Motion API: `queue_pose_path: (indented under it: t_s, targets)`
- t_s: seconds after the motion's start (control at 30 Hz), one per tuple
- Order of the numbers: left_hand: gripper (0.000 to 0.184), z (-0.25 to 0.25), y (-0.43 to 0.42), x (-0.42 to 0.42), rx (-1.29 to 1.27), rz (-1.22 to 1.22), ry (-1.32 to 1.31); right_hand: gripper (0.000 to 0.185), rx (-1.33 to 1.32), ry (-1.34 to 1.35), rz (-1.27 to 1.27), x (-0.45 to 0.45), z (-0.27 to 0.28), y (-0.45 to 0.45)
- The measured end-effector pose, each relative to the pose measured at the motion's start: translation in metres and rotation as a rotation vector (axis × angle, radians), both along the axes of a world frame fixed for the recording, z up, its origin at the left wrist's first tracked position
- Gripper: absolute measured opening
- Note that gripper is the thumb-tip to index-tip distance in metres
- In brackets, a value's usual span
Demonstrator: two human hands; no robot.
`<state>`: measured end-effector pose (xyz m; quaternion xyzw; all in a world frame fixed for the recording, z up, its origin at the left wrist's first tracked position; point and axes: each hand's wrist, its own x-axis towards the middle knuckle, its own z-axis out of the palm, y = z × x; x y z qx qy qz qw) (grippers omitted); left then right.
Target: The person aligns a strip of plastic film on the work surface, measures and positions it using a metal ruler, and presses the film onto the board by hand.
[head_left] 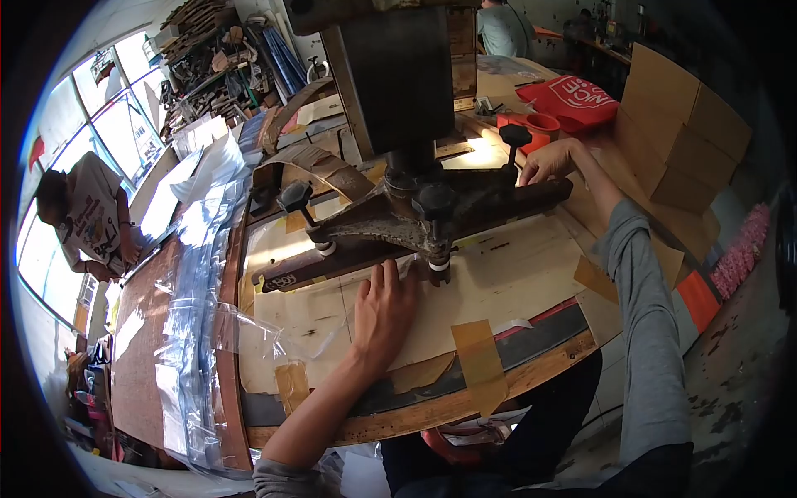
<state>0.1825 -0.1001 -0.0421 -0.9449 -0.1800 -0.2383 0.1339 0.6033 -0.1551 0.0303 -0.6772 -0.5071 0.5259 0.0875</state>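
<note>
A heavy dark metal press head (398,207) with black knobs stands over a pale wooden board (490,290). Beneath its arms lies a long dark bar (332,270) with pale lettering near its left end. My left hand (383,311) rests on the board, fingers stretched toward the bar's near edge, close to the press's front foot (439,270). At the bar's far right end, my right hand (550,162) has its fingers curled beside a black knob (515,135). Its fingertips are partly hidden, so what they hold is unclear.
Brown tape (479,365) crosses the board's front edge. Clear plastic sheeting (199,307) runs along the left. A red bag (573,101), an orange-red cup (541,129) and a cardboard box (677,124) stand at the right. Another person (91,212) leans over the table's left side.
</note>
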Motion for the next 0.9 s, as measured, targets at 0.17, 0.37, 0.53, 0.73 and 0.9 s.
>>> queue_pose_path:
  t_s: [0.17, 0.37, 0.53, 0.73, 0.9]
  targets:
    - [0.041, 0.000, 0.000, 0.000, 0.028, 0.000, 0.017, 0.025, 0.066, 0.014, 0.006, 0.000, -0.007, 0.002]
    - [0.041, 0.001, -0.001, 0.002, 0.033, 0.017, 0.037, 0.025, 0.068, -0.221, 0.085, -0.012, -0.012, 0.014]
    - [0.040, 0.004, 0.000, 0.000, 0.032, -0.001, 0.031, 0.027, 0.100, -0.239, 0.080, -0.011, -0.020, 0.017]
    - [0.040, 0.003, 0.002, -0.002, 0.010, 0.042, 0.049, 0.033, 0.319, -0.305, 0.156, -0.015, -0.019, 0.022]
    - [0.049, 0.006, 0.005, -0.007, 0.012, 0.019, 0.081, 0.040, 0.369, -0.645, 0.180, -0.022, -0.013, 0.028]
